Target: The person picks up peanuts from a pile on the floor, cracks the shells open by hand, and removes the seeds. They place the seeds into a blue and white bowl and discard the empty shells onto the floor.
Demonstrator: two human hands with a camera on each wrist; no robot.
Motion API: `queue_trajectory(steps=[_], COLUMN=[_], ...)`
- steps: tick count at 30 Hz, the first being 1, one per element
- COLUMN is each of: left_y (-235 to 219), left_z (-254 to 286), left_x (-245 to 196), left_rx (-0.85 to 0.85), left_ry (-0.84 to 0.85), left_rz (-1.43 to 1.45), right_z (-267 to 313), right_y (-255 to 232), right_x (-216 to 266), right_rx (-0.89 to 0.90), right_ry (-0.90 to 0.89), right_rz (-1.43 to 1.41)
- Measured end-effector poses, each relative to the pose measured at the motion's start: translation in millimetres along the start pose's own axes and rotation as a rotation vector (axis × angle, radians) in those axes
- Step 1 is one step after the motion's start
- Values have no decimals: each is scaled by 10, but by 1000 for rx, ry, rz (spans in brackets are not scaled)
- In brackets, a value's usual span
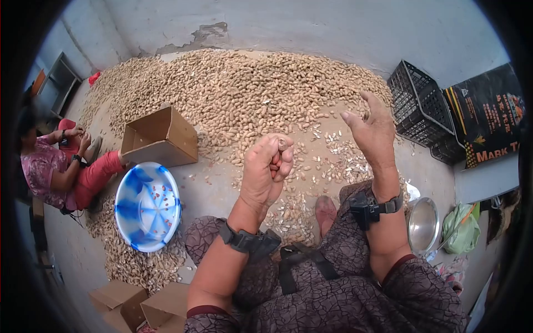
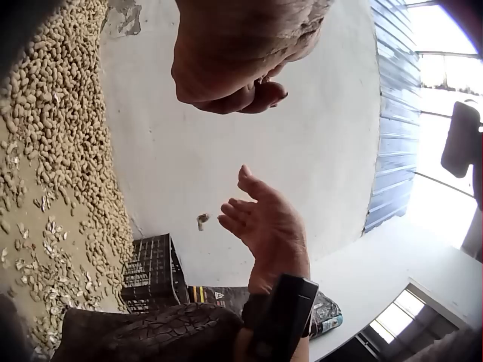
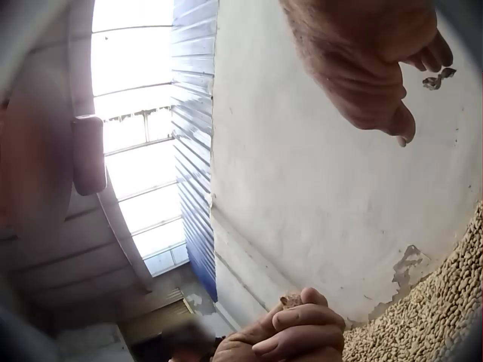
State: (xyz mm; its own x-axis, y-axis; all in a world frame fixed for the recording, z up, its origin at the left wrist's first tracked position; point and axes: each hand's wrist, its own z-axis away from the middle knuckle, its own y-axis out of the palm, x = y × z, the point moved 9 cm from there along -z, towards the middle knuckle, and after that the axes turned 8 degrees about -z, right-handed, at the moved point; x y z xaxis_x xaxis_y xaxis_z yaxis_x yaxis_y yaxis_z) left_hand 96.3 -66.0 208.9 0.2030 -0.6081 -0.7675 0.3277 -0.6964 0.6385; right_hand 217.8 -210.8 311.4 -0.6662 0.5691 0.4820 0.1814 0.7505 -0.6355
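My left hand (image 1: 262, 173) has its fingers curled, pinching a peanut (image 1: 282, 144) at the fingertips. Reddish kernels (image 1: 274, 167) show inside the same hand. The pinched peanut (image 3: 290, 301) also appears in the right wrist view. To the right, my right hand (image 1: 376, 133) is raised with thumb and fingers apart, holding nothing. In the left wrist view, a shell piece (image 2: 202, 221) hangs in mid-air just off the fingertips of the right hand (image 2: 275, 230). Beyond both hands spreads a big heap of unshelled peanuts (image 1: 239, 83).
Kernels lie in a blue and white basin (image 1: 123, 208) at the left, near a cardboard box (image 1: 180, 145) and a seated person (image 1: 50, 175). Empty shells (image 1: 291, 219) litter the floor between my feet. Black crates (image 1: 419, 105), a printed sack (image 1: 488, 116) and a metal bowl (image 1: 423, 225) stand right.
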Motion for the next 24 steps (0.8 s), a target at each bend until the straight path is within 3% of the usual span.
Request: queue_trajectory(steps=[4,5,7,11,13,17,19,24], left_y=[17,50,105,132,119,151,175,253], left_z=[-9,-22,-31,-14,-8,33,63,128], left_x=[2,20,40,44,33,49,49,-4], left_rx=[-8,38,85,31,7,47,61,47], left_ry=[0,-2,-6,7,9,-27,-57,-37], left_rz=[-30,-27,-25,-104,-127,-214,-188,-153], right_z=[315,365,568,641,686,661,660,647], right_y=[497,486,674,857,913,872,862,819], right_x=[247,340,616,614,626,621,618,668], right_rx=[423,421,727,842,885,900,849,842], right_ry=[270,275,440,400,539,539,631,540], right_rz=[-916,-915,-1291,-1216,-1398,-1327,-1426,-1480])
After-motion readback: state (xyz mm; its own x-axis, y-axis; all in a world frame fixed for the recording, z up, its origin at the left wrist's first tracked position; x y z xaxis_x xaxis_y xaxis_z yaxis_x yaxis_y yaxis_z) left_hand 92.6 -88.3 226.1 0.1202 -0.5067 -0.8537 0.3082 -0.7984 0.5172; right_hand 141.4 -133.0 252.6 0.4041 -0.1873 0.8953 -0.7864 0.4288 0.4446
